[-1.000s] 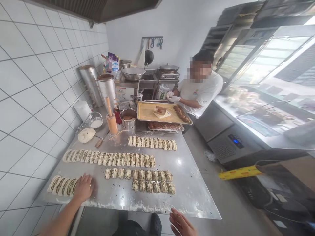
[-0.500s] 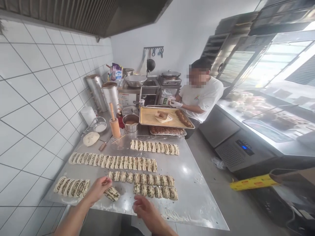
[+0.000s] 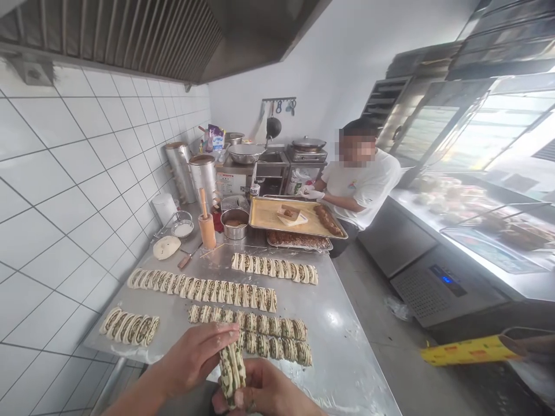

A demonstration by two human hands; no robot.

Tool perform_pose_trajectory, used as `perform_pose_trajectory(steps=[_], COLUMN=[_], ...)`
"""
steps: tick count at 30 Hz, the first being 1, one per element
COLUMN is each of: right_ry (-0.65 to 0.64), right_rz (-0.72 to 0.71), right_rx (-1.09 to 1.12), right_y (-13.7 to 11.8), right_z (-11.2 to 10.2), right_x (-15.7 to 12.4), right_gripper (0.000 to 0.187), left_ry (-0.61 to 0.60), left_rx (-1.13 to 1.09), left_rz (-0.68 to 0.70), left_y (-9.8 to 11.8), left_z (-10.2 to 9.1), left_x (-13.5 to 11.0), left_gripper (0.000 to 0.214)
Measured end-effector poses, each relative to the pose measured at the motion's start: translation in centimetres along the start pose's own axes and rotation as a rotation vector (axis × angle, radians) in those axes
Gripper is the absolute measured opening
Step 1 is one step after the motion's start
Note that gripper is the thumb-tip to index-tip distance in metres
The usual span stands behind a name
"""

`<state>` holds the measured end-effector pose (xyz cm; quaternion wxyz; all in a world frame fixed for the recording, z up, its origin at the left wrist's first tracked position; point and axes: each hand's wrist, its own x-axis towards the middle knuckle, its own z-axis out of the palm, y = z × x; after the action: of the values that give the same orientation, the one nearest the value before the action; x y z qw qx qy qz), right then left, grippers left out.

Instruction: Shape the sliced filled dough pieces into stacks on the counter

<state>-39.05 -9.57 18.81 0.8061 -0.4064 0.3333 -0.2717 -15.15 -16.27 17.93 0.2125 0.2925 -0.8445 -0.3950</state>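
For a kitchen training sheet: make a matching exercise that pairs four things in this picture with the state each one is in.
Things:
1. piece of green-filled dough
2. wooden rolling pin
3. steel bowl
4. round of pale dough

States:
A. standing on end
B. lying flat on the steel table
C. held between the left hand and the right hand
D. holding a brown mixture

Pairs: 1-C, 2-A, 3-D, 4-B

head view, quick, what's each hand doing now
Left hand: closed, holding the upper end of a pale dough slice with green filling.
Right hand: closed, holding the same slice's lower end.
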Motion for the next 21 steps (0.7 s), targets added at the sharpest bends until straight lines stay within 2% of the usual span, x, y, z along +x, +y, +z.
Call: perform_pose_trajectory(steps=[4, 7, 10, 12, 13, 15, 18, 21], right_ry=[0.193, 0.322, 0.451, 0.514, 0.529, 0.515, 0.389, 0.225], right_rz=[-0.320, -0.445, -0.533, -0.540, -0.536, -0.547, -0.633, -0.704], right_rx=[-0.264, -0.401, -0.442, -0.496, -0.537, -0.641, -0.796, -0.892], right_y=[0.8, 2.2, 3.6, 4.1, 4.2, 3.8, 2.8, 2.2], right_z=[-0.3, -0.7, -0.9, -1.0, -1.1, -1.3, -2.0, -2.6], right_x=[0.6, 1.2, 1.6, 1.6, 1.5, 1.0, 0.1, -0.4], right_gripper=[0.039, 0.037, 0.034, 0.032, 0.032, 0.032, 0.035, 0.042], left_ry=[0.182, 0.273, 0.170, 0.111, 0.118, 0.189, 0.266, 0.342], left_rx=[-0.098, -0.342, -0.673, -0.876, -0.972, -1.151, -1.365, -1.382], left_rz=[-0.152, -0.333, -0.487, -0.608, -0.670, -0.756, -0.799, -0.794], left_y=[1.1, 2.6, 3.9, 4.6, 4.9, 5.2, 5.1, 4.8], left_z=[1.9, 4.3, 6.5, 7.0, 6.9, 6.3, 5.0, 4.3], left_x=[1.3, 2.0, 1.8, 1.4, 1.2, 1.0, 1.1, 1.0], left_gripper=[0.036, 0.024, 0.039, 0.039, 0.037, 0.035, 0.032, 0.037])
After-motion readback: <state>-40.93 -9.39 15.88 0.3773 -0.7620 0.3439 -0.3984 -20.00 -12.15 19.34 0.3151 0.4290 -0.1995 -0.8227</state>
